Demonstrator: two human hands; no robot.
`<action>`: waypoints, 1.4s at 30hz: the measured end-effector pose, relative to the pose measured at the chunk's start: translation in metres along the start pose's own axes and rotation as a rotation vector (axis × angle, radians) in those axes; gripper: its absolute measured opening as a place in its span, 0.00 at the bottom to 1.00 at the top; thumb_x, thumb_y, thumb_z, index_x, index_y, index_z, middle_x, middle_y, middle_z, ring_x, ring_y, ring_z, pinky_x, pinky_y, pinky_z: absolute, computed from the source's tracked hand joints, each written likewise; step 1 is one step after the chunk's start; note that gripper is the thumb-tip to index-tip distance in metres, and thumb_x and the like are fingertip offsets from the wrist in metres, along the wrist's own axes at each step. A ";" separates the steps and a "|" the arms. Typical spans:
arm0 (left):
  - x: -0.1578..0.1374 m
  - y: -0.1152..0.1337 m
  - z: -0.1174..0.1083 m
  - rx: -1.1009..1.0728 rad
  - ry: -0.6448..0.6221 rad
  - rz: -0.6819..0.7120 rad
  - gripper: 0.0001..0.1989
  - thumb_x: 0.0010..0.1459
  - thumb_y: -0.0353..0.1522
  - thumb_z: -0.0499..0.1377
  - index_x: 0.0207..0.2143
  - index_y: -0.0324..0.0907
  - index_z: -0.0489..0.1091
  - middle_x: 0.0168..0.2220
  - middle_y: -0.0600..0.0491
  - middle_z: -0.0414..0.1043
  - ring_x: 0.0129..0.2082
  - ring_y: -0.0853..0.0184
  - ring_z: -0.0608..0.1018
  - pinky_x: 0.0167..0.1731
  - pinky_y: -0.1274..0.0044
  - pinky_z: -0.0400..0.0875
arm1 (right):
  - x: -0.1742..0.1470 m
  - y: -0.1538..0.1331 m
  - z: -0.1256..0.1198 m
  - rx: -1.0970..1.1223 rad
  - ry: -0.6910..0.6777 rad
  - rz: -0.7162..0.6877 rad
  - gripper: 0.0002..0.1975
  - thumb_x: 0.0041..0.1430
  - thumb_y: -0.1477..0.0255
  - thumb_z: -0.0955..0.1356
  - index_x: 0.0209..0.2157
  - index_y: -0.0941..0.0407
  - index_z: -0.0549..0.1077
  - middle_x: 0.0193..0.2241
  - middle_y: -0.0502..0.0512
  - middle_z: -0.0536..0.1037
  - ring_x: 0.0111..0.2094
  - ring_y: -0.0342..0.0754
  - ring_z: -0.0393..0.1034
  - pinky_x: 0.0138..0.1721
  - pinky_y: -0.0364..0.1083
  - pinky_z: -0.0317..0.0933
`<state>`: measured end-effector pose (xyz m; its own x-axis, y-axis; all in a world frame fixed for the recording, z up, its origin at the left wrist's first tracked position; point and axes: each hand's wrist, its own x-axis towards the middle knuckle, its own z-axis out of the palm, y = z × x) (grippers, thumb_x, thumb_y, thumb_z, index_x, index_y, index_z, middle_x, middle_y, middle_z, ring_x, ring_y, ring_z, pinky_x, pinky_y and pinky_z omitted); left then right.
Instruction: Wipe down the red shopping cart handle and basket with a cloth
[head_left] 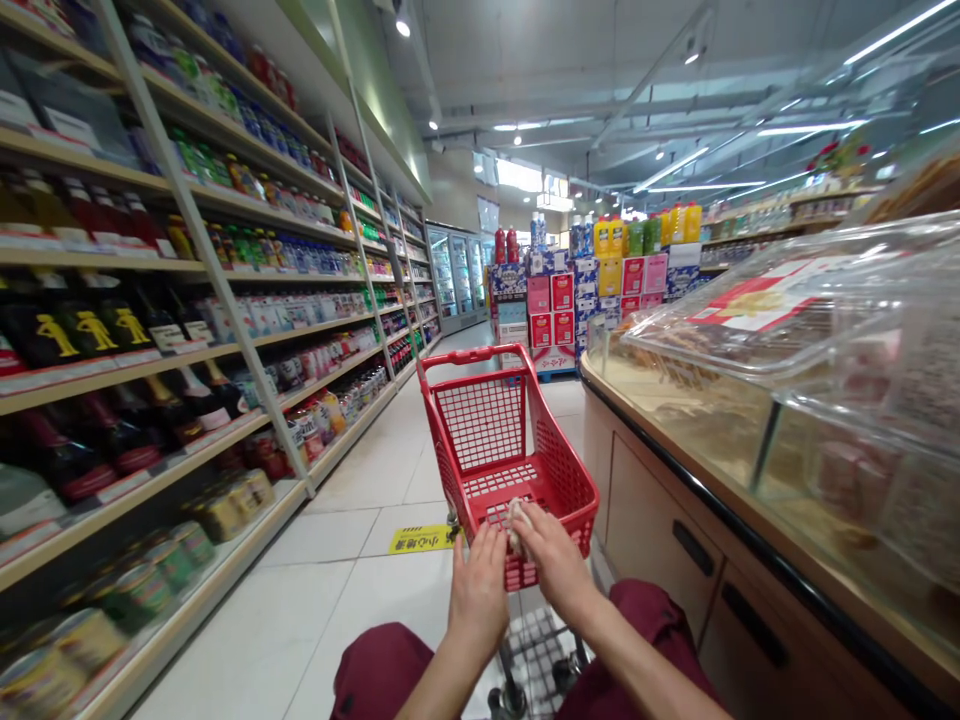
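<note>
A red plastic shopping cart (559, 455) with a grid basket stands right in front of my knees. My left hand (480, 585) lies against the near end of the basket, its fingers stretched out and holding nothing. Beside it, my right hand (556, 555) is closed on a small crumpled whitish cloth (516, 517) at the basket's near rim. Whether it is fabric or paper is hard to tell. Part of the cloth is hidden under the fingers. No goods show inside the basket.
Shelves (277, 345) of bottles and cans line the left side. A display counter (660, 480) with clear plastic covers stands close on the right. Stacked drink cartons (551, 310) stand ahead. A yellow floor sign (420, 540) is stuck to the tiles left of the cart.
</note>
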<state>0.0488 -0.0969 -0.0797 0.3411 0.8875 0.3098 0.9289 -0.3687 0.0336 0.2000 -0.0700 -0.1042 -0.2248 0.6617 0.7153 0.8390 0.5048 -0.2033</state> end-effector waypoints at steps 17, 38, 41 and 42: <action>0.000 -0.001 0.000 -0.009 -0.003 -0.001 0.30 0.46 0.22 0.45 0.54 0.38 0.56 0.56 0.48 0.56 0.57 0.62 0.57 0.55 0.60 0.47 | -0.004 0.035 -0.016 -0.067 -0.006 0.163 0.18 0.54 0.79 0.60 0.47 0.56 0.68 0.51 0.60 0.66 0.52 0.52 0.59 0.50 0.53 0.57; 0.003 0.006 -0.001 -0.021 -0.064 0.001 0.29 0.47 0.24 0.46 0.55 0.36 0.55 0.57 0.48 0.53 0.58 0.61 0.54 0.56 0.59 0.45 | -0.009 0.022 -0.003 -0.092 0.029 0.069 0.21 0.54 0.82 0.57 0.49 0.54 0.66 0.52 0.59 0.65 0.53 0.50 0.57 0.51 0.54 0.55; 0.002 0.004 -0.003 0.004 -0.049 0.001 0.28 0.48 0.24 0.46 0.54 0.37 0.55 0.57 0.49 0.55 0.58 0.62 0.56 0.56 0.60 0.46 | -0.008 0.017 -0.002 -0.042 0.001 0.013 0.20 0.56 0.79 0.58 0.50 0.53 0.65 0.52 0.58 0.64 0.54 0.49 0.55 0.51 0.53 0.55; 0.002 0.004 -0.004 0.001 -0.046 -0.003 0.28 0.48 0.24 0.45 0.54 0.38 0.55 0.57 0.49 0.55 0.57 0.62 0.56 0.56 0.60 0.46 | -0.008 0.025 -0.006 -0.045 -0.002 0.047 0.20 0.56 0.79 0.58 0.50 0.53 0.65 0.53 0.58 0.64 0.54 0.50 0.55 0.51 0.53 0.55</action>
<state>0.0525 -0.0974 -0.0748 0.3449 0.9004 0.2652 0.9300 -0.3660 0.0330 0.2254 -0.0659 -0.1113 -0.1850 0.6853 0.7043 0.8702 0.4473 -0.2066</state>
